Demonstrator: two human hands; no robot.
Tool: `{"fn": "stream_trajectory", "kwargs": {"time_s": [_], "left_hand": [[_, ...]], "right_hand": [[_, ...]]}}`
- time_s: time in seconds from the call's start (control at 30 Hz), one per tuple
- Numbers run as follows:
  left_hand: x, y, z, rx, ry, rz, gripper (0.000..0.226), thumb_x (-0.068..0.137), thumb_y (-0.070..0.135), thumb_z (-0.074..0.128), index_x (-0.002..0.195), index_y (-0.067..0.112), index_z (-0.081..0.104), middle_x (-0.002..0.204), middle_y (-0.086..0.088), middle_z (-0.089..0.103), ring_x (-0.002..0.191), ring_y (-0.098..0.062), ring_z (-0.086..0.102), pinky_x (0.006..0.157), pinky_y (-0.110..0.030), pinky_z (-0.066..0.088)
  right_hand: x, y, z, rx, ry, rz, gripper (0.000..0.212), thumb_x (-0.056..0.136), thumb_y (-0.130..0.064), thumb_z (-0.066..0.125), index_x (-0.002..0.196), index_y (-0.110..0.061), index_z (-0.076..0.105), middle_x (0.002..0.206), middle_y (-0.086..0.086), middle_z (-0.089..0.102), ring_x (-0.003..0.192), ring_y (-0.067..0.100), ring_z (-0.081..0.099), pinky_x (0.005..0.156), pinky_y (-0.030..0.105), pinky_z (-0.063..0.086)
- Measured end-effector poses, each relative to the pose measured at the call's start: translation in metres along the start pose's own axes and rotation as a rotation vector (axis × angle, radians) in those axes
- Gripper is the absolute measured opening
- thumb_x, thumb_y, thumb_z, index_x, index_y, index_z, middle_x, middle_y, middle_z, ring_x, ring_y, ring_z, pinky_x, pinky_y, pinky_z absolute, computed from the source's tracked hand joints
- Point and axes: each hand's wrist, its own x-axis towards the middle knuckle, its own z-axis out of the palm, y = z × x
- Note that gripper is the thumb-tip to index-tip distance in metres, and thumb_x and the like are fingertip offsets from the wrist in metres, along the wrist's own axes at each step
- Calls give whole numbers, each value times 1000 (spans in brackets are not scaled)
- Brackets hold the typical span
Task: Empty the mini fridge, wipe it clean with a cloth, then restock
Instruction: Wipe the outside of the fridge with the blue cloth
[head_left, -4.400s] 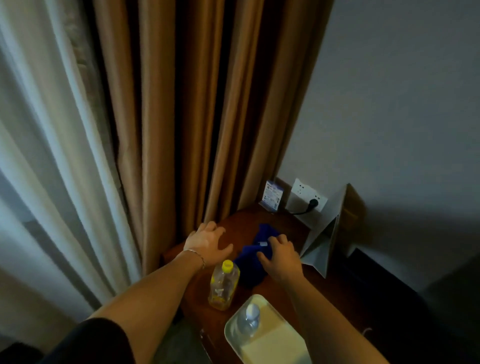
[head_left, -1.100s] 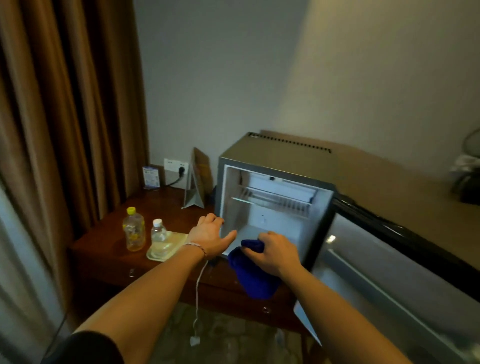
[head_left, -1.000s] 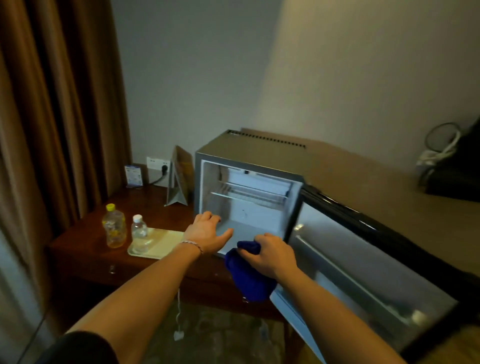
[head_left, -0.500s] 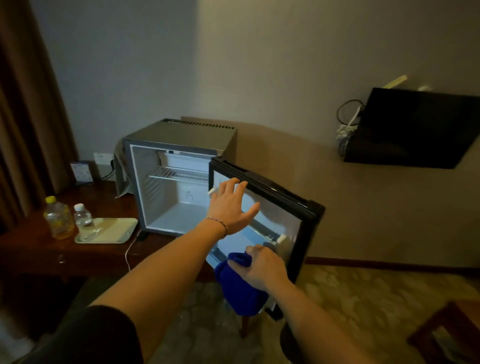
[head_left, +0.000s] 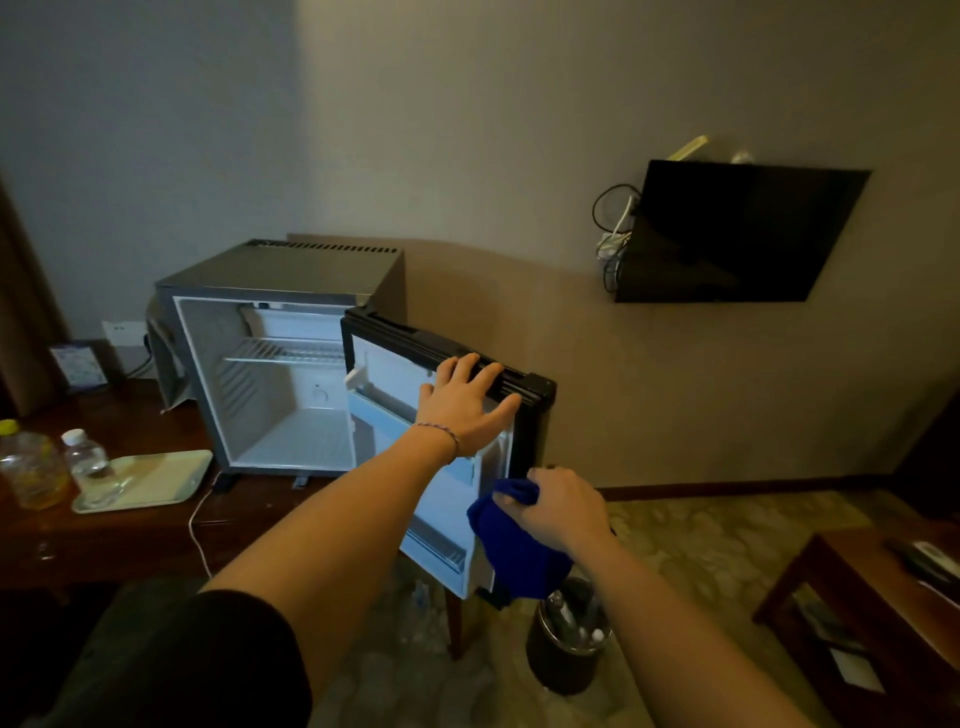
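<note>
Grey mini fridge (head_left: 270, 280) on dark wooden table, door (head_left: 447, 353) swung open, interior bare, blue cloth (head_left: 511, 540) bunched at door edge

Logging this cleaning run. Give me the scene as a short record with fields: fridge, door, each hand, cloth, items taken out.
fridge: mini fridge on the wooden table, interior empty, wire shelf in place
door: fridge door swung open
left hand: left hand lies over the door's top edge
right hand: right hand grips the cloth near the door's lower edge
cloth: blue cloth, bunched
items out: yellow-capped bottle beside the tray, white-capped bottle on it
</note>
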Motion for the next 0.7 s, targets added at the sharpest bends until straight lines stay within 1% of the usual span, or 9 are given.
{"fn": "stream_trajectory", "kwargs": {"time_s": [0.07, 0.2, 0.27, 0.33, 0.43, 0.57, 0.7], "left_hand": [[-2, -2, 1, 17, -1, 9, 68, 93, 71, 29, 153, 40, 23, 165, 6, 11, 151, -24, 1, 118, -58, 13], [-8, -6, 2, 31, 12, 15, 69, 92, 73, 30, 154, 42, 21, 165, 6, 10, 152, -25, 0, 117, -57, 13], [-12, -7, -1, 17, 35, 21, 67, 93, 72, 30, 152, 41, 25, 164, 6, 13, 151, -25, 3, 117, -56, 14], [-16, -9, -4, -1, 71, 25, 64, 93, 71, 30, 149, 39, 31, 162, 4, 20, 149, -26, 10, 116, -56, 19], [-23, -16, -9, -7, 115, 30, 65, 92, 73, 27, 143, 36, 41, 153, 3, 33, 142, -25, 23, 112, -52, 27], [-37, -35, -19, -42, 175, 35, 74, 85, 79, 17, 130, 35, 54, 139, 5, 44, 129, -23, 36, 104, -48, 38], [-56, -64, -36, -111, 229, 63, 70, 85, 79, 20, 112, 32, 64, 120, 8, 51, 113, -17, 43, 95, -43, 44]], "right_hand": [[-1, 9, -2, 25, -1, 27, 44, 88, -71, 52, 98, -29, 57, 92, -5, 63, 82, 12, 62, 79, 35, 58], [-5, 20, -2, 30, 5, 51, 44, 88, -72, 52, 96, -28, 56, 95, -4, 61, 84, 12, 61, 82, 36, 57], [-7, 24, -4, 33, 23, 52, 45, 88, -73, 51, 93, -28, 56, 94, -5, 60, 84, 12, 60, 82, 37, 57], [-9, 27, -6, 23, 41, 46, 48, 87, -76, 49, 90, -28, 55, 92, -5, 59, 82, 12, 60, 81, 38, 57], [-13, 31, -10, -4, 61, 39, 54, 85, -80, 44, 88, -28, 55, 90, -6, 59, 80, 13, 60, 79, 41, 58], [-16, 26, -15, -4, 78, 31, 52, 86, -80, 44, 87, -29, 56, 88, -7, 61, 78, 12, 61, 76, 38, 59], [-10, -1, -22, -14, 75, -15, 54, 85, -81, 43, 87, -28, 56, 90, -6, 59, 81, 13, 60, 79, 39, 57]]}}
